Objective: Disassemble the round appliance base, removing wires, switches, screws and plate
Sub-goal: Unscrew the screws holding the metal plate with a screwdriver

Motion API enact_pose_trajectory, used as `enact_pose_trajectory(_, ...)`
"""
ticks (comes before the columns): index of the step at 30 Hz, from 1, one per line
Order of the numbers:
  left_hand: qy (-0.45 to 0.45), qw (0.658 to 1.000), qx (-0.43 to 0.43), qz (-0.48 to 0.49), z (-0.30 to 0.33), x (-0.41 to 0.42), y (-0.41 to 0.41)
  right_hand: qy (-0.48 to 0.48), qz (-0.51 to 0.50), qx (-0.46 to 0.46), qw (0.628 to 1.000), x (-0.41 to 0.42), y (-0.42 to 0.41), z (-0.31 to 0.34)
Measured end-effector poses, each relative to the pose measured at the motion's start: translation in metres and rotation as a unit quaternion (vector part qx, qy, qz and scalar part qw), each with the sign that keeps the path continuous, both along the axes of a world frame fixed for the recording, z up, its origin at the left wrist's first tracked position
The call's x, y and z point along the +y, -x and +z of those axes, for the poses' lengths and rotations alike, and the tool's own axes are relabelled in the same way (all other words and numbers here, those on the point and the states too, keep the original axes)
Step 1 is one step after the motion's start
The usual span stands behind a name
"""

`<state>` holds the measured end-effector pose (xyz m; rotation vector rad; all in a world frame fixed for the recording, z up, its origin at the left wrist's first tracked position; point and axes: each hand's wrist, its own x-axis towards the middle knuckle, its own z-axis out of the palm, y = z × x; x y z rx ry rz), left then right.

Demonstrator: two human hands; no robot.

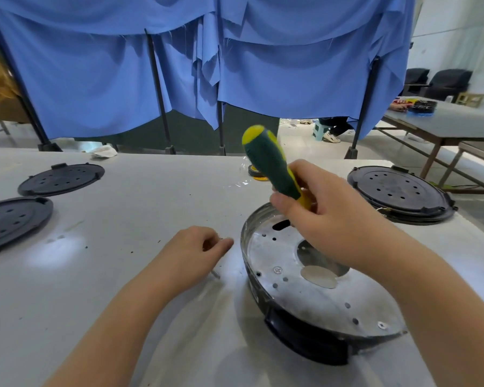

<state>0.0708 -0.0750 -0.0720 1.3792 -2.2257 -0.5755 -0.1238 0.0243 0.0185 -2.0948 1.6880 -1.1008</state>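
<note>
At the far left of the frame two dark round covers (16, 219) lie flat on your white table (123, 213), one behind the other, each dotted with small holes. Left of centre, your left hand (192, 251) rests on the table just beside the base, its fingers curled in loosely with the fingertips pinched together; something small and metallic glints at them, too small to name. Just right of centre, your right hand (330, 216) is wrapped around a screwdriver (271, 163) with a green and yellow handle, which tilts up and to the left; its tip is hidden behind the hand. Below that hand, in the lower right, sits the round appliance base (316, 286), its silver metal plate (296, 291) facing up with two screws (277, 270) visible in it. At the right edge another dark round cover (400, 194) lies on the table.
</note>
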Motion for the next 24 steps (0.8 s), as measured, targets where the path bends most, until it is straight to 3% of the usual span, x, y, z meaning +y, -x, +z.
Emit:
enact_pose_trajectory(3,-0.089,0.991,0.088,-0.045,0.004,0.011,0.012,-0.114,0.001,0.095,0.989,0.006,0.006,0.002)
enact_pose_trajectory(7,-0.185,0.97,0.153,-0.042,0.005,0.014,0.022,-0.169,0.018,0.176,0.97,0.01,-0.002,-0.003)
enact_pose_trajectory(11,-0.184,0.969,0.165,-0.017,0.001,0.011,0.027,-0.23,0.043,0.266,0.935,0.011,-0.019,-0.014)
enact_pose_trajectory(14,-0.192,0.961,0.2,-0.013,-0.001,0.013,0.027,-0.219,0.04,0.314,0.923,0.011,-0.025,-0.023)
enact_pose_trajectory(24,-0.199,0.961,0.165,-0.095,-0.003,0.015,0.024,-0.239,0.034,0.19,0.951,0.007,-0.005,-0.006)
